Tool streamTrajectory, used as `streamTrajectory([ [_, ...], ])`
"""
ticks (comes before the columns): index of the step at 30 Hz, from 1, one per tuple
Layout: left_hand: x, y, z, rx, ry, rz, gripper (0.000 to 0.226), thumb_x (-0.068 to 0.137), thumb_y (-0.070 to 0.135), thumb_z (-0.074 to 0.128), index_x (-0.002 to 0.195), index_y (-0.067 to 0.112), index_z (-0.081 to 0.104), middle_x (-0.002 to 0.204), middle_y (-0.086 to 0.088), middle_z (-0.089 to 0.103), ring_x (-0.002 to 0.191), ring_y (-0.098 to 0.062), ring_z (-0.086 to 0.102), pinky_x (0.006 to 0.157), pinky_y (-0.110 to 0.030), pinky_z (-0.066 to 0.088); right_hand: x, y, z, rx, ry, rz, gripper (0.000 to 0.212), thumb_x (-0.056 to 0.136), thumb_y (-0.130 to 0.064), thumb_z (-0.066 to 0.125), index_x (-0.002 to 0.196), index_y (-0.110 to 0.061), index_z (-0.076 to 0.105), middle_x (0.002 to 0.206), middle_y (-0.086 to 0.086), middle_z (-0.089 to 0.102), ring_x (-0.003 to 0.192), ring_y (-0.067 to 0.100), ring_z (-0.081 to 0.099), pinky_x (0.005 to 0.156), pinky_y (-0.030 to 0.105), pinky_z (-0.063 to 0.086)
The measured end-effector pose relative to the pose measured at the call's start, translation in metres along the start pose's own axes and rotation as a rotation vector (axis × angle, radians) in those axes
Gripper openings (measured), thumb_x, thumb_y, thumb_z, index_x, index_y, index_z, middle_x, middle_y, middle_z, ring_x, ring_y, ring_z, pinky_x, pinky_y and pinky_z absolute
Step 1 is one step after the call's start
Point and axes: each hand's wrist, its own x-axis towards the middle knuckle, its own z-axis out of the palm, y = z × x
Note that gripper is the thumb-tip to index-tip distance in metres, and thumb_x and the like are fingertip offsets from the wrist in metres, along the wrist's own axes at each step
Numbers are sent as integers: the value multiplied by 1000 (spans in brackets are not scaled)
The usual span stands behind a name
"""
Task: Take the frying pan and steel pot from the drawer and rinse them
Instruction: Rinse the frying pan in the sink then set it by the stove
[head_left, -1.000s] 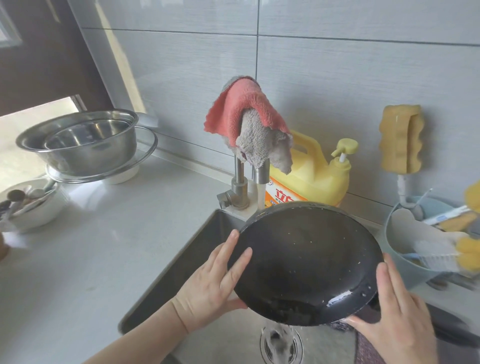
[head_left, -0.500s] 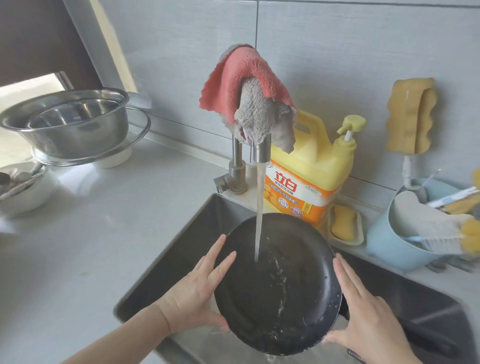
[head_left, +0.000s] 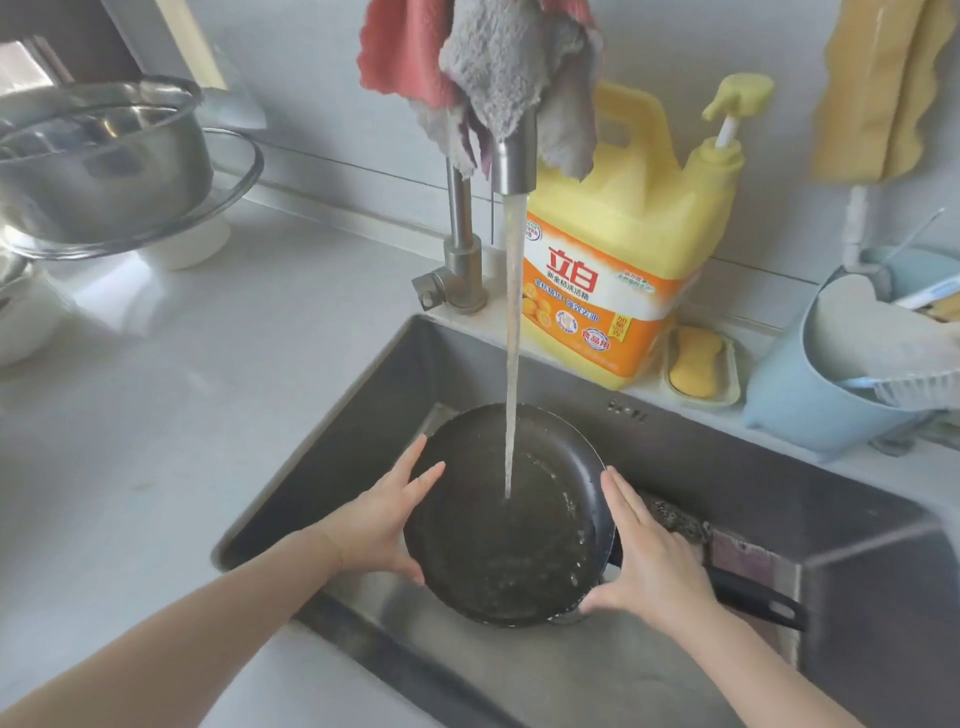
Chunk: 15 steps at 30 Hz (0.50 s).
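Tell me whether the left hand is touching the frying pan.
Touching. The head view shows the left hand pressed flat against the frying pan rim, opposite the right hand.

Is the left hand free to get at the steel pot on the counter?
Probably not yet: the left hand is pressed against the frying pan; the steel pot stands unobstructed.

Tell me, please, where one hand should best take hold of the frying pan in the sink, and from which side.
Probably the black handle, taken from the right. It juts out free toward the lower right behind the right hand, while the frying pan itself is round, wet under the running water, and now needs both the right and left hand at its rim.
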Motion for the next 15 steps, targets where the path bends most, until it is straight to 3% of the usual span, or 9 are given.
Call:
streamTrajectory([
  [4,5,-7,5,13,-38,-35,135,59,45,90,153,33,-7,148,18,-43,143,-18,27,111,-29,36,6,1,9,15,-17,8,150,48,-64,86,149,-36,-22,152,-31,-29,136,14,41,108,47,37],
  [7,11,-11,8,22,-57,-31,136,59,45,90,153,32,-7,149,16,-42,144,-18,24,111,-29,36,8,3,18,21,-10,3,151,46,-64,87,150,-36,-19,152,-31,-28,137,14,41,107,47,38],
  [10,19,-16,11,44,-88,-22,136,58,45,90,154,31,-6,150,13,-41,147,-18,16,112,-27,34,9,8,26,26,-13,3,151,46,-66,86,151,-33,-18,148,-32,-29,138,13,39,106,39,39],
  [15,37,-23,22,74,-141,-1,135,60,45,89,153,33,-8,149,13,-43,146,-19,18,111,-30,36,12,18,42,55,-7,20,151,45,-66,85,152,-33,-16,146,-35,-30,138,9,37,101,33,43],
])
